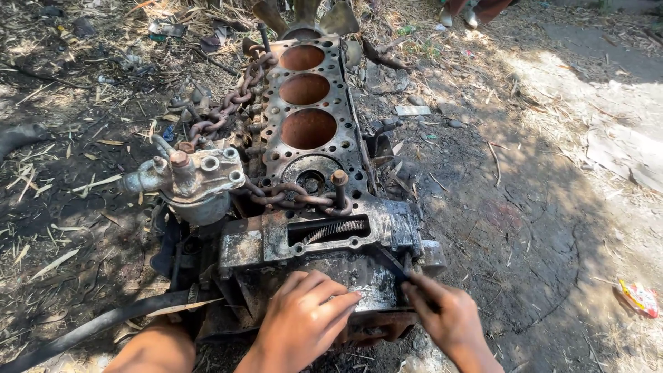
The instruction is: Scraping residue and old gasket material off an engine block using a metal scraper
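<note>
A rusty engine block (307, 131) lies on the dirt ground, its round cylinder bores facing up. A rusty chain (228, 110) runs along its left side and loops round a bolt (339, 181) near the front. My left hand (304, 314) rests flat on the greasy front cover (359, 276), fingers together, holding nothing. My right hand (445, 314) grips a thin dark tool (394, 266) whose tip touches the cover's right edge. A slot in the housing shows gear teeth (335, 230).
A grey pump-like part (197, 179) is mounted on the block's left. A black hose (90, 328) runs off to the lower left. Fan blades (304, 14) sit at the far end. Another person's feet (459, 14) stand at the top. A candy wrapper (641, 297) lies at the right.
</note>
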